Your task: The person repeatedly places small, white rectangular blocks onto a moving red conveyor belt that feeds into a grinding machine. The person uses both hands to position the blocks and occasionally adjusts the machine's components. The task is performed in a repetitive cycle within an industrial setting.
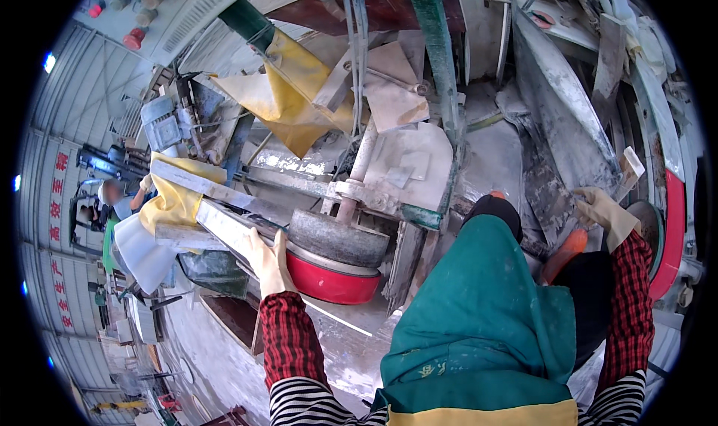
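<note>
My left hand (271, 264), in a cream glove, grips the edge of a long pale bar (224, 228), thumb and fingers apart across it. Right beside it is a grey wheel (336, 237) on a shaft, above a curved red guard (333, 280). My right hand (607, 215), gloved the same way, has its fingers bent at the lower end of a large grey metal panel (557, 89). What lies between those fingers is too unclear to name. A short wooden strip (632, 170) sticks up just behind this hand.
Yellow sheeting (299, 100) drapes over the machine frame. A green post (434, 44) rises ahead, with a wrench (389, 78) near it. At right stands another wheel (647, 228) with a red guard (668, 235). A co-worker (120, 200) is at far left.
</note>
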`<state>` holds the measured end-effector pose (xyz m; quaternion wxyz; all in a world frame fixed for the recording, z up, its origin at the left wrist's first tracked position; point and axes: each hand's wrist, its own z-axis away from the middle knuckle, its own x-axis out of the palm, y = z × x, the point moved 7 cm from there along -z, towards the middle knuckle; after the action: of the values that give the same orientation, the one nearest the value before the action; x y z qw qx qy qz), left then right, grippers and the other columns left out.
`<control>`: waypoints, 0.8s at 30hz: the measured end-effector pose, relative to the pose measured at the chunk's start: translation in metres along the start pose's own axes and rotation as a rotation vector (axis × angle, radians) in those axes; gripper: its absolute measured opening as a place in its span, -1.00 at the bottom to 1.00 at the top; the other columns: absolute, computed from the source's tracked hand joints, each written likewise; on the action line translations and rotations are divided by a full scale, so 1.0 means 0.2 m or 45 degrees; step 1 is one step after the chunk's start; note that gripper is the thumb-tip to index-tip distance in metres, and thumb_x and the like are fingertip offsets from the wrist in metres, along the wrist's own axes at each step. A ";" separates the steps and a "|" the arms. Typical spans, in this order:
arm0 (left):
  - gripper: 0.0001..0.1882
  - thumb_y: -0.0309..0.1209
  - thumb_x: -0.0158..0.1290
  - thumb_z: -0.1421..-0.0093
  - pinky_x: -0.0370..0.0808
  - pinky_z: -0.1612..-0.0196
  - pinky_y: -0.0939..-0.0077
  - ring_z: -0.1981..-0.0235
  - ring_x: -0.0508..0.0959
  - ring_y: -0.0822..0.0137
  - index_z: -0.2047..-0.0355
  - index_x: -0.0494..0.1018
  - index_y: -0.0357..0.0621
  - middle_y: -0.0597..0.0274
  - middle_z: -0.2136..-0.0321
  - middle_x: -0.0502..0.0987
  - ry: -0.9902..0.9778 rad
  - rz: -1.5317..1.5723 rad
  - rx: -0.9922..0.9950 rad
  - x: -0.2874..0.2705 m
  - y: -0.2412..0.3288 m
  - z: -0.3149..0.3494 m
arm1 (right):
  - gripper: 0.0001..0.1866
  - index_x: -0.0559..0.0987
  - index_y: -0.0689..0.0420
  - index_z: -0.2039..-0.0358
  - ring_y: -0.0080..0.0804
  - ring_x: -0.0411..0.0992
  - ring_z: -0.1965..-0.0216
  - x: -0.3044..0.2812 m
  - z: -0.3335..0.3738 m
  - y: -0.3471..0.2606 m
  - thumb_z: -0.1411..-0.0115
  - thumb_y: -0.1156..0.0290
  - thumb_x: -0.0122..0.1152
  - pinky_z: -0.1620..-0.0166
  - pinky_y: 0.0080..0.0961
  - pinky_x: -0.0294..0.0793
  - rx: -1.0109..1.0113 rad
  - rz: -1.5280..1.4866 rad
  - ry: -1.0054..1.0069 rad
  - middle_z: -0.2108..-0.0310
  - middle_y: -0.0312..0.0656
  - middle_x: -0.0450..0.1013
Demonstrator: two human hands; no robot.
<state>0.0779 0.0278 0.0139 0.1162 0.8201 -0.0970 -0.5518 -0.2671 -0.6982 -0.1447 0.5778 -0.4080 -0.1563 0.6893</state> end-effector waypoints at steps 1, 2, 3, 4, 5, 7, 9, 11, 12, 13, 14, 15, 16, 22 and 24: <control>-0.21 -0.32 0.36 -0.03 0.28 -0.30 0.05 -0.23 0.32 -0.21 -0.24 0.31 -0.32 -0.28 -0.20 0.31 0.008 -0.116 0.025 0.04 -0.13 -0.02 | -0.43 0.25 0.19 -0.39 -0.40 0.57 0.40 0.01 -0.02 -0.03 -0.43 0.28 -0.01 0.34 -0.47 0.60 -0.009 0.018 0.006 0.35 -0.12 0.58; -0.22 -0.34 0.36 -0.03 0.27 -0.31 0.05 -0.24 0.31 -0.20 -0.23 0.31 -0.33 -0.26 -0.19 0.32 0.002 -0.221 0.057 0.09 -0.19 -0.01 | -0.43 0.26 0.19 -0.39 -0.40 0.56 0.41 0.02 -0.01 -0.06 -0.43 0.28 -0.01 0.34 -0.47 0.60 -0.003 0.034 0.022 0.35 -0.13 0.58; -0.23 -0.36 0.36 -0.02 0.26 -0.31 0.05 -0.25 0.29 -0.19 -0.22 0.32 -0.32 -0.25 -0.19 0.32 -0.006 -0.139 0.064 0.12 -0.18 0.00 | -0.43 0.26 0.18 -0.39 -0.41 0.56 0.42 0.01 0.02 -0.07 -0.42 0.29 0.00 0.35 -0.48 0.60 0.012 0.045 0.048 0.36 -0.14 0.58; -0.24 -0.37 0.35 -0.02 0.25 -0.31 0.05 -0.25 0.28 -0.18 -0.22 0.33 -0.31 -0.24 -0.18 0.33 -0.012 -0.059 0.068 0.14 -0.18 0.02 | -0.43 0.27 0.17 -0.38 -0.42 0.56 0.42 0.01 0.03 -0.07 -0.42 0.29 0.01 0.35 -0.48 0.59 0.019 0.042 0.060 0.36 -0.15 0.58; -0.25 -0.38 0.34 -0.01 0.24 -0.31 0.05 -0.26 0.27 -0.18 -0.21 0.33 -0.31 -0.23 -0.18 0.34 -0.015 0.018 0.069 0.14 -0.19 0.05 | -0.44 0.29 0.17 -0.38 -0.43 0.55 0.43 0.01 0.05 -0.08 -0.42 0.30 0.01 0.35 -0.48 0.59 0.022 0.040 0.068 0.37 -0.17 0.58; -0.26 -0.41 0.33 -0.01 0.25 -0.31 0.07 -0.24 0.30 -0.19 -0.21 0.34 -0.29 -0.24 -0.19 0.32 0.000 -0.014 0.173 0.16 -0.17 0.13 | -0.45 0.31 0.15 -0.37 -0.45 0.54 0.43 0.01 0.07 -0.11 -0.41 0.31 0.03 0.35 -0.49 0.58 0.033 0.057 0.087 0.38 -0.19 0.58; -0.27 -0.43 0.32 -0.01 0.25 -0.31 0.10 -0.22 0.32 -0.20 -0.21 0.34 -0.28 -0.24 -0.21 0.31 0.025 -0.053 0.273 0.14 -0.12 0.23 | -0.46 0.34 0.14 -0.36 -0.47 0.54 0.43 0.02 0.10 -0.18 -0.40 0.31 0.04 0.35 -0.49 0.57 0.042 0.095 0.107 0.38 -0.20 0.57; -0.23 -0.55 0.31 -0.01 0.20 -0.39 0.15 -0.32 0.28 -0.09 -0.27 0.32 -0.23 -0.16 -0.29 0.27 -0.087 0.132 0.107 0.09 -0.05 0.32 | -0.47 0.35 0.17 -0.34 -0.49 0.53 0.43 0.03 0.10 -0.21 -0.40 0.32 0.04 0.34 -0.50 0.57 0.010 0.073 0.095 0.39 -0.21 0.57; -0.21 -0.59 0.31 0.00 0.18 -0.42 0.17 -0.36 0.24 -0.05 -0.28 0.31 -0.21 -0.15 -0.32 0.25 -0.164 0.292 -0.008 0.04 0.01 0.36 | -0.47 0.36 0.18 -0.34 -0.50 0.53 0.43 0.03 0.10 -0.21 -0.39 0.32 0.05 0.33 -0.50 0.57 -0.008 0.061 0.088 0.39 -0.21 0.57; -0.20 -0.62 0.31 0.00 0.15 -0.44 0.19 -0.40 0.21 -0.01 -0.30 0.30 -0.19 -0.13 -0.34 0.23 -0.234 0.450 -0.126 0.02 0.03 0.38 | -0.47 0.35 0.19 -0.34 -0.50 0.53 0.42 0.03 0.10 -0.24 -0.40 0.32 0.04 0.32 -0.51 0.57 -0.057 0.079 0.088 0.38 -0.21 0.57; -0.13 -0.70 0.29 0.02 0.08 -0.48 0.25 -0.47 0.09 0.09 -0.33 0.26 -0.16 -0.11 -0.41 0.13 -0.304 0.760 -0.281 0.02 -0.04 0.40 | -0.47 0.35 0.20 -0.34 -0.51 0.53 0.41 0.04 0.08 -0.28 -0.40 0.32 0.04 0.30 -0.51 0.58 -0.119 0.092 0.081 0.36 -0.20 0.58; -0.13 -0.71 0.29 0.02 0.10 -0.48 0.25 -0.47 0.10 0.09 -0.33 0.26 -0.15 -0.11 -0.42 0.11 -0.383 0.761 -0.228 -0.01 0.09 0.40 | -0.47 0.35 0.21 -0.34 -0.51 0.53 0.40 0.05 0.09 -0.31 -0.40 0.32 0.04 0.29 -0.52 0.58 -0.168 0.107 0.086 0.35 -0.19 0.58; -0.13 -0.71 0.29 0.02 0.11 -0.47 0.26 -0.47 0.10 0.09 -0.34 0.26 -0.15 -0.10 -0.43 0.09 -0.465 0.762 -0.173 -0.03 0.24 0.42 | -0.46 0.34 0.21 -0.34 -0.50 0.54 0.38 0.04 0.10 -0.34 -0.41 0.30 0.04 0.27 -0.51 0.58 -0.196 0.031 0.112 0.32 -0.18 0.59; -0.18 -0.67 0.21 -0.02 0.17 -0.42 0.31 -0.38 0.25 0.15 -0.34 0.26 -0.14 -0.01 -0.35 0.26 -0.731 1.029 0.648 0.04 1.62 0.50 | -0.42 0.31 0.18 -0.37 -0.49 0.55 0.32 0.06 0.23 -0.68 -0.45 0.15 0.03 0.22 -0.54 0.58 -0.452 -0.511 0.192 0.23 -0.14 0.60; -0.22 -0.58 0.23 0.00 0.25 -0.39 0.25 -0.37 0.28 0.04 -0.29 0.29 -0.12 -0.05 -0.33 0.28 -0.626 1.026 1.034 0.11 2.06 0.62 | -0.39 0.28 0.19 -0.38 -0.44 0.56 0.20 0.13 0.25 -0.81 -0.44 0.12 0.04 0.12 -0.46 0.60 -0.459 -0.721 0.163 0.14 -0.08 0.58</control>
<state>-0.0417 -0.3817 0.0713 -0.0316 0.5467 -0.6250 -0.5563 -0.1958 -0.6158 -0.0121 0.6735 -0.4865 -0.3462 0.4357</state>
